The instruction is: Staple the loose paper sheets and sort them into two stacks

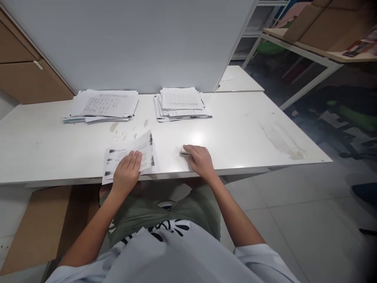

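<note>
My left hand (128,169) lies flat with its fingers stretched out on some printed paper sheets (119,154) at the table's front edge. The top sheet sits askew over the others and has dark smudged patches along its sides. To the right, my right hand (200,160) rests on the tabletop, its fingers curled over a small white object with a dark lower edge (184,151). Most of that object is hidden under the fingers, and its kind cannot be made out.
Two paper stacks, a left one (108,103) and a right one (182,103), lie at the back of the white table (235,133) against a grey panel (141,43). Cardboard boxes (26,74) stand at the back left. An open carton (38,228) sits below the table.
</note>
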Motion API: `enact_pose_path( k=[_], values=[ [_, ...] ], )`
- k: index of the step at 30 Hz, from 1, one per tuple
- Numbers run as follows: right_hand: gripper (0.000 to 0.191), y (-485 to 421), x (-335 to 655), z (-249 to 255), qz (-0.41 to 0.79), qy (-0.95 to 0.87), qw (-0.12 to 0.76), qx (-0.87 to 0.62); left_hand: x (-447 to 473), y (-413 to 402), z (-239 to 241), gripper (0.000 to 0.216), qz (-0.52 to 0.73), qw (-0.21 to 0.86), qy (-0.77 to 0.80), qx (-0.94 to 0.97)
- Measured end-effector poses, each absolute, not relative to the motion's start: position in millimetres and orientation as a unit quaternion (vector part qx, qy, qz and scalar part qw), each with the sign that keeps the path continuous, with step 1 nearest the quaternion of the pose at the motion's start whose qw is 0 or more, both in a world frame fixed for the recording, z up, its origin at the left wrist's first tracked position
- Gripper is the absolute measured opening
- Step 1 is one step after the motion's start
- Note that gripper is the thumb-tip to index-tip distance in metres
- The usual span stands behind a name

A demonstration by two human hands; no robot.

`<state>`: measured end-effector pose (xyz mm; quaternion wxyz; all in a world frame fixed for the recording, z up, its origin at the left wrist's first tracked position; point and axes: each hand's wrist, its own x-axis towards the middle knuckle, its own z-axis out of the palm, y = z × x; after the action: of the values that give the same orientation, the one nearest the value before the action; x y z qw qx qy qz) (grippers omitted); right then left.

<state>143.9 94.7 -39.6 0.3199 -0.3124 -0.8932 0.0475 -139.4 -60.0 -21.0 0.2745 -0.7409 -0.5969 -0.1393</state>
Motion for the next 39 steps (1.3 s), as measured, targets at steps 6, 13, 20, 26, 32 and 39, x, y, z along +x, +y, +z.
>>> enact_pose_path(
  k=[6,13,20,26,32,39],
  values=[
    [0.047,93.8,143.7,-39.8,0.047,-0.893,0.32,-0.315,-136.0,-60.5,-29.3,0.048,-0.068,0.159,-0.663,-0.728],
    [0.047,92.6,144.4,-36.0,0.061,-0.892,0.295,-0.337,-122.0,-69.2,-24.5,0.07,-0.021,0.139,-0.665,-0.733],
    [0.046,94.2,145.4,-33.3,0.071,-0.895,0.293,-0.329,-116.8,-75.2,-13.5,0.054,-0.011,0.087,-0.597,-0.797],
    [0.047,94.4,145.5,-33.0,0.078,-0.894,0.292,-0.331,-127.3,-66.6,-2.7,0.049,-0.007,0.041,-0.581,-0.813],
    [0.047,94.4,145.4,-32.2,0.074,-0.895,0.289,-0.333,-133.6,-60.6,-6.8,0.055,-0.042,0.057,-0.617,-0.784],
    [0.046,92.8,146.2,-33.4,0.074,-0.892,0.296,-0.333,-160.9,-53.1,-7.1,0.048,-0.171,0.132,-0.69,-0.691]
  ],
)
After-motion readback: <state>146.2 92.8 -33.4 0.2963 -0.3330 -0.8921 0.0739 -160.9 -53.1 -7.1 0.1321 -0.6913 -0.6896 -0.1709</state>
